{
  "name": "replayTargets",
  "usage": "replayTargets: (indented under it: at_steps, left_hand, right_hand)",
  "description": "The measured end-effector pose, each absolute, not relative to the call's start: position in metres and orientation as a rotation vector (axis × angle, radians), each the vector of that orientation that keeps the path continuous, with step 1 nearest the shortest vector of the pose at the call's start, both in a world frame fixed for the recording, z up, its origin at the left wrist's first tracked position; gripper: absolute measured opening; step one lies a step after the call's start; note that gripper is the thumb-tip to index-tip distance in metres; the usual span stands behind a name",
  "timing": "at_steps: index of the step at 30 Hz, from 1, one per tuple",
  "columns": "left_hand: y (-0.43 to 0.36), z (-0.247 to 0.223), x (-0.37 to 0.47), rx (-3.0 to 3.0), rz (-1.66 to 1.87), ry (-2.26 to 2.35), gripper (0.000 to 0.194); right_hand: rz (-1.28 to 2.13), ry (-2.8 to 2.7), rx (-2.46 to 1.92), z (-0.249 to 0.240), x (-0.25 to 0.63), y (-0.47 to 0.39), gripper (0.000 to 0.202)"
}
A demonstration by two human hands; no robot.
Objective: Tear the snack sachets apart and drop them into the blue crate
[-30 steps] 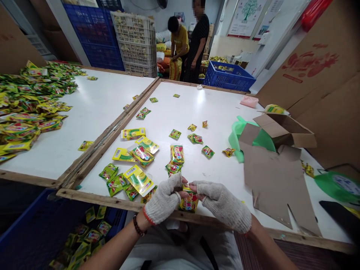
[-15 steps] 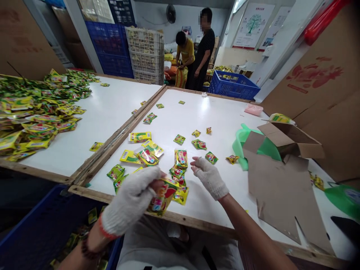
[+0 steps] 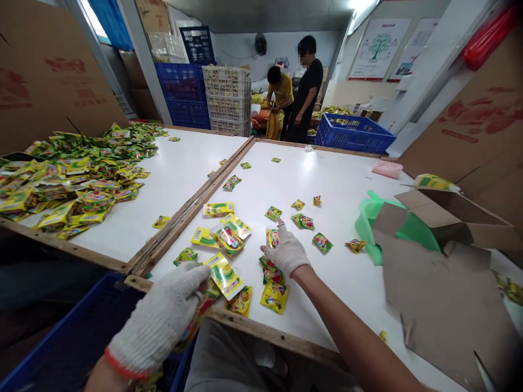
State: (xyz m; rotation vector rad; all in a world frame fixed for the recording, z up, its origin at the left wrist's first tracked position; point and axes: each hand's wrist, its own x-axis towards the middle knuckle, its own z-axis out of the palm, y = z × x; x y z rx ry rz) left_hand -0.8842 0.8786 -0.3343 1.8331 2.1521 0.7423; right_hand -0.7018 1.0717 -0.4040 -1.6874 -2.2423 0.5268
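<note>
My left hand [image 3: 159,313], in a white fingerless glove with a red cuff, is closed on a blurred candy packet [image 3: 196,324] at the table's front edge, above a blue crate [image 3: 81,321]. My right hand [image 3: 289,251], gloved likewise, reaches over a yellow candy packet [image 3: 272,237] with thumb and forefinger apart; the hand covers part of it. Just below it lie green watermelon sachets [image 3: 271,272] and a yellow sachet [image 3: 275,296]. Between the hands are a yellow card-topped packet [image 3: 224,276] and a pineapple-print sachet [image 3: 240,301]. More yellow packets [image 3: 229,239] overlap behind them.
A wooden divider [image 3: 196,201] splits the white table. Left of it is a large heap of packets [image 3: 93,185]. On the right lie a green bag [image 3: 370,226], torn cardboard [image 3: 441,294] and an open carton [image 3: 466,209]. Two people [image 3: 304,87] stand beyond, near stacked crates [image 3: 226,98].
My left hand has moved left and down with the packet, out over the front edge and crate. My right hand has come left over the yellow packet. The view has shifted.
</note>
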Motion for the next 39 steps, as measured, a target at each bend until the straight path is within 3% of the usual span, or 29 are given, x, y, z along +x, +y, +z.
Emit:
replayTargets:
  at_steps: [2,5,11,13,16,20,27,31,35,39]
  left_hand:
    - [0.875,-0.33,-0.892,1.741,0.71,2.189,0.029]
    - [0.883,-0.34,-0.879,1.494,0.967,2.013,0.031]
    - [0.935,-0.386,-0.787,0.922,1.477,1.443,0.046]
    - [0.946,-0.398,-0.766,0.9,1.515,1.33,0.04]
    - [0.949,-0.41,-0.756,0.946,1.436,1.174,0.027]
    - [0.942,-0.421,-0.766,1.05,1.253,1.089,0.028]
    - [0.934,-0.417,-0.786,1.465,1.057,1.264,0.018]
    - [0.936,-0.411,-0.79,1.441,1.063,1.256,0.011]
    - [0.937,-0.41,-0.79,1.255,1.102,1.226,0.028]
    - [0.938,-0.404,-0.791,1.43,1.053,1.304,0.013]
  right_hand:
    - [0.496,-2.277,-1.739,-0.405,-0.703,1.077,0.093]
    - [0.569,-2.163,-1.668,-0.404,-0.694,1.067,0.09]
    - [0.336,-2.006,-1.21,-0.417,-0.654,0.994,0.083]
    - [0.415,-1.988,-1.191,-0.424,-0.64,0.969,0.075]
    - [0.823,-1.785,-1.221,-0.43,-0.623,0.95,0.06]
    - [1.198,-1.516,-1.205,-0.433,-0.604,0.949,0.041]
    - [1.186,-1.725,-1.237,-0.419,-0.6,0.965,0.022]
    - [1.168,-1.807,-1.192,-0.409,-0.608,0.977,0.021]
    - [1.057,-1.913,-1.118,-0.406,-0.609,0.982,0.033]
    - [0.95,-2.095,-1.013,-0.397,-0.607,0.98,0.02]
